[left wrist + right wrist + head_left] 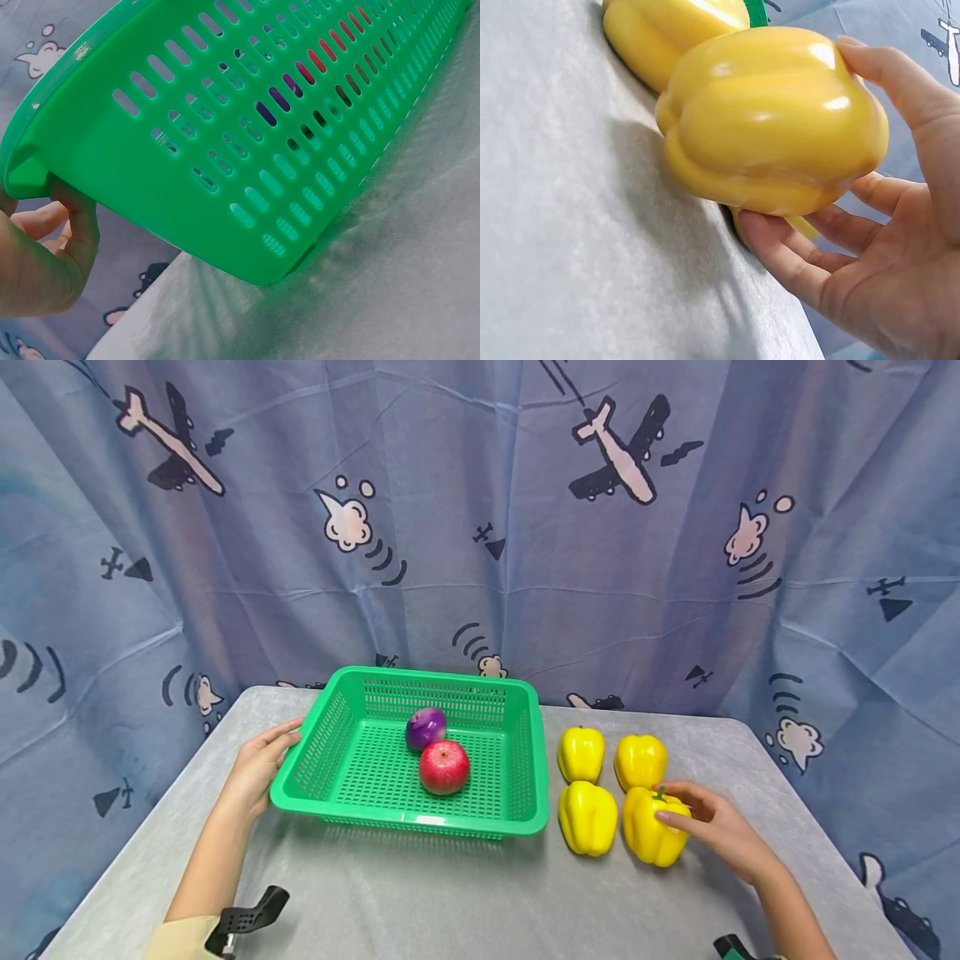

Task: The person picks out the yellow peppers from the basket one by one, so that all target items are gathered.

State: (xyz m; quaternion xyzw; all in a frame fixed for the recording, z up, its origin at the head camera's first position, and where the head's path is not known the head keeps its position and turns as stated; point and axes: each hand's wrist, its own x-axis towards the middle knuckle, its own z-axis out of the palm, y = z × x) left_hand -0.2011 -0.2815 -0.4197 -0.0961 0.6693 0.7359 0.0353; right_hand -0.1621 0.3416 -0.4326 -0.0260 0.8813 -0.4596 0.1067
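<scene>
A green perforated plastic basket (408, 821) stands left of centre on the table. Inside it, a round purple vegetable (426, 727) lies against a red fruit (444, 767) that looks like an apple or a pomegranate. My left hand (258, 766) grips the basket's left rim, fingers curled beneath the lip in the left wrist view. On the right, my right hand (716, 827) holds a yellow bell pepper (772, 120) between thumb and fingers; its shadow falls on the cloth beside it. Three more yellow bell peppers sit close by: front left (588, 818), back left (581, 754) and back right (641, 762).
A pale grey cloth covers the table (420, 902). Behind it hangs a blue-purple curtain (450, 527) printed with airplanes and clouds. The peppers stand just right of the basket's right wall.
</scene>
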